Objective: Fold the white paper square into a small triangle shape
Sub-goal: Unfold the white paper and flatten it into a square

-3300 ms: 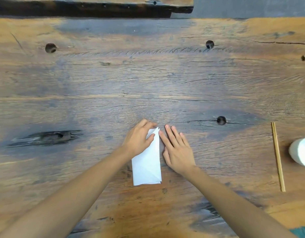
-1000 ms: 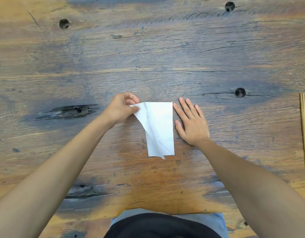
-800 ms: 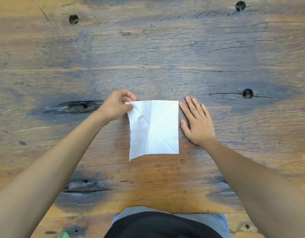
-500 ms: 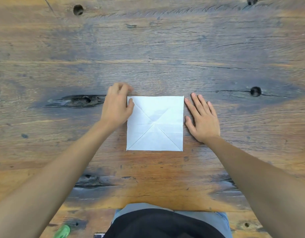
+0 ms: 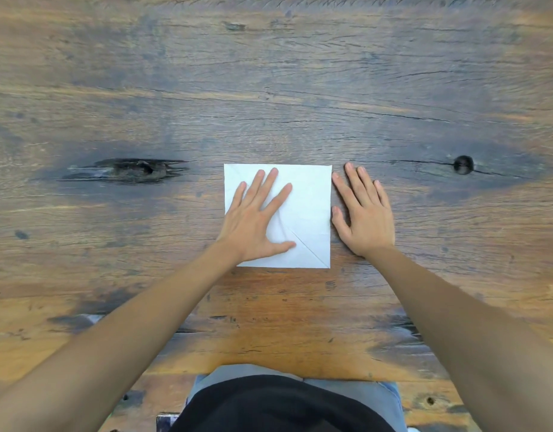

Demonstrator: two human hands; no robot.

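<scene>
White paper square (image 5: 303,213): one, unfolded, flat on wooden table (image 5: 269,88), near the middle of the view and close to the near edge. One diagonal crease visible, running from the paper's centre to its near right corner; a second faint crease at the far left corner. Hands: two. Left hand (image 5: 256,222) palm down on the left half of the paper, fingers spread and extended, gripping nothing, pressing flat; covers the near left portion of the sheet. Right hand (image 5: 362,216) palm down on the bare table, just beside the paper's right edge, fingers extended and together, holding nothing; contact between thumb and paper edge cannot be confirmed. Forearms: two, bare, entering from the near corners. Table surface: weathered planks, one long dark split knot (image 5: 128,169) well to the left of the paper, one round dark hole (image 5: 463,164) to the right beyond the right hand. Dark and grey clothing (image 5: 284,403) at the near edge. Nothing else lying on or against the paper.
</scene>
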